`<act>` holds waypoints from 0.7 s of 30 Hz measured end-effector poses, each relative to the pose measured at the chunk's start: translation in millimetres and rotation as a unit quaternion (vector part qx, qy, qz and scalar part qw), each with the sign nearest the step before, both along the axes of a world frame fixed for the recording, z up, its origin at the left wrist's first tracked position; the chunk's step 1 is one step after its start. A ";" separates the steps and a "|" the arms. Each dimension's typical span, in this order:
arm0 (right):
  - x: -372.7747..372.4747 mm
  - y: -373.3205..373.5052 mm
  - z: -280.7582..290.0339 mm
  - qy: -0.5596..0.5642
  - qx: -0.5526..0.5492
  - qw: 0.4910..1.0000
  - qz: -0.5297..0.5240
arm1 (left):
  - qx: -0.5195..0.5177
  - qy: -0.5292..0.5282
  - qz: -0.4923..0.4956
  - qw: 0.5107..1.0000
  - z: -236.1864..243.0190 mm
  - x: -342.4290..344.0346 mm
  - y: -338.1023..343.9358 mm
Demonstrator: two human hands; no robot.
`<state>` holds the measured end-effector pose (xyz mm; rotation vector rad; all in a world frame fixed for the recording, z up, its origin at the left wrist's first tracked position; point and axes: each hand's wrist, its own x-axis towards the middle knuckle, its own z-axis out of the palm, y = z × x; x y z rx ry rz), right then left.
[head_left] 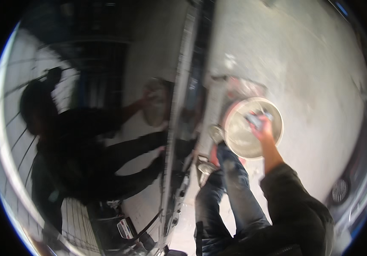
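My right hand [264, 128] reaches into a round, pale bucket [240, 143]. Its fingers are closed around a blurred grey-blue thing [256, 120], perhaps a sponge or cloth. Motion blur hides its exact kind. The bucket's inside looks whitish, and whether it holds liquid is hard to make out. My left hand is out of the picture.
A glossy dark vehicle side [119, 98] fills the left and mirrors me. Beneath and beside the bucket sits a worn red stand [245, 86] with round metal parts [208, 167] near my legs [239, 183]. A dark car with a wheel [340, 190] stands at right.
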<state>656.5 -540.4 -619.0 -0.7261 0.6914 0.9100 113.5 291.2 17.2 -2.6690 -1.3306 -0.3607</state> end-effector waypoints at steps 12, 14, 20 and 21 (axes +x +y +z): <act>147.5 156.1 344.2 -0.181 0.001 0.978 0.101 | -0.031 -0.155 0.040 0.987 0.6 104.6 -144.3; 168.4 233.8 402.5 -0.217 0.011 0.969 0.114 | -0.049 -0.102 0.022 0.993 16.9 79.9 -157.4; 109.4 452.5 599.5 -0.253 0.125 0.920 0.270 | -0.049 -0.079 0.181 0.979 4.3 -50.7 -206.6; 84.3 486.0 630.8 -0.254 0.141 0.914 0.283 | -0.050 -0.087 0.184 0.978 -0.1 -60.2 -207.1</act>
